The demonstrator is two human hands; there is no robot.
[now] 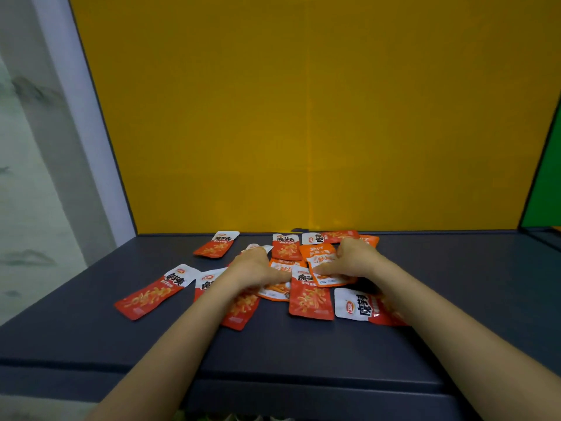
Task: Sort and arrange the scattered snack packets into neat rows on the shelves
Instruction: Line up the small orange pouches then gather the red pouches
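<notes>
The dark shelf before the yellow back panel is carrying the scattered snack packets. Roughly eight red packets and four orange packets are being counted, overlaps hiding some. The left hand is pressing flat; the right hand is pinching one orange packet. Colours are best being separated first.

Shop display, dark shelf, yellow back panel, scattered snack packets

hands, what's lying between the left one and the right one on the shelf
In the head view, overlapping snack packets fill the gap between the left hand and right hand: an orange packet and a red packet below it.
</notes>
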